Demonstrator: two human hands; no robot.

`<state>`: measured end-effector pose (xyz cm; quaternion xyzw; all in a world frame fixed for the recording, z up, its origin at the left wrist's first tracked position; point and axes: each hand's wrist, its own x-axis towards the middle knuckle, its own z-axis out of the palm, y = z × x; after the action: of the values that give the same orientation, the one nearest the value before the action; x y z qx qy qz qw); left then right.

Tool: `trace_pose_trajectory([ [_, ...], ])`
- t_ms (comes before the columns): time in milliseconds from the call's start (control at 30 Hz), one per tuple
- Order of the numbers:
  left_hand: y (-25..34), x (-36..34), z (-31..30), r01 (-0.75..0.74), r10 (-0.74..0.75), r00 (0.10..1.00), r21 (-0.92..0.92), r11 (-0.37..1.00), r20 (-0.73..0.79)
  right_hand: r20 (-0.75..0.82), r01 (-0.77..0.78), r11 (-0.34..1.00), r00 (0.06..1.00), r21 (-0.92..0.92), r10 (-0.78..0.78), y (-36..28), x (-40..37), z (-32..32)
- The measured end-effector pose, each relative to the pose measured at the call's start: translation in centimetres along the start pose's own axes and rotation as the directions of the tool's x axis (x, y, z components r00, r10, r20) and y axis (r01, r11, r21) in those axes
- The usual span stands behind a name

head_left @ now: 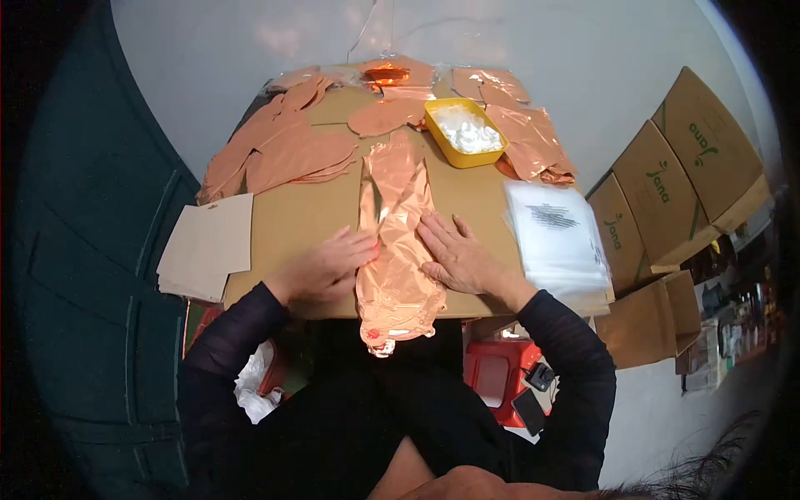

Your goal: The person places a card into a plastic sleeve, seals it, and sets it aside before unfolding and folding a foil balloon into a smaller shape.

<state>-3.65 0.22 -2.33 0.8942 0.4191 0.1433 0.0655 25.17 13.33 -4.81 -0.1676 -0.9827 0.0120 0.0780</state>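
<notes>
A flat rose-gold foil balloon [398, 283] lies lengthwise in the middle of the cardboard-topped table, folded and creased, its lower end hanging past the near edge. My left hand [329, 265] rests against its left side, fingers stretched onto the foil and slightly blurred. On the right side my right hand [462, 254] presses down flat with fingers spread. Neither hand grips anything that I can see. Beyond the balloon's far end, other flat foil balloons [292, 150] lie piled at the left, with more foil balloons [529, 137] at the right.
A yellow tub [468, 157] of white pieces stands at the back right. Clear plastic bags [562, 250] are stacked at the right edge, beige cards [204, 246] at the left. Cardboard boxes [658, 187] stand right of the table. A red stool [487, 375] is below.
</notes>
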Motion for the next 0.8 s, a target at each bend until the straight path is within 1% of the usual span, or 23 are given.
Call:
trace_pose_trajectory([
  [100,1.2,-0.4,-0.8,0.036,-0.039,0.997,0.034,0.999,0.072,-0.008,0.002,1.0,1.0,0.015,-0.001,-0.1,0.1,-0.4],
  [200,0.8,-0.6,-0.7,0.031,-0.036,0.995,0.057,0.998,0.091,0.028,-0.024,0.995,0.999,0.092,0.021,-0.2,0.8,-1.5],
  [400,0.5,-0.6,-0.7,0.018,-0.022,0.994,0.037,0.999,0.111,0.074,-0.084,0.992,0.993,-0.094,0.091,0.6,4.6,-0.9],
  [500,0.8,-0.6,-0.9,0.033,-0.032,0.995,-0.01,0.999,0.092,0.039,-0.154,0.985,0.987,-0.074,0.157,2.1,7.1,-0.1],
  [600,1.3,-0.4,-1.6,0.052,-0.048,0.995,-0.044,0.998,0.086,-0.027,-0.22,0.973,0.975,-0.072,0.219,4.8,9.8,2.0],
  [633,1.4,-0.4,-1.6,0.056,-0.052,0.994,-0.044,0.997,0.095,0.034,-0.249,0.966,0.967,-0.07,0.251,5.1,10.7,1.2],
  [733,1.5,-0.3,-1.8,0.074,-0.068,0.992,-0.046,0.996,0.109,0.039,-0.332,0.943,0.942,-0.037,0.333,6.0,12.1,0.8],
  [800,1.7,-0.2,-1.8,0.086,-0.08,0.991,-0.052,0.995,0.111,0.056,-0.351,0.936,0.935,0.025,0.35,6.4,12.2,0.5],
])
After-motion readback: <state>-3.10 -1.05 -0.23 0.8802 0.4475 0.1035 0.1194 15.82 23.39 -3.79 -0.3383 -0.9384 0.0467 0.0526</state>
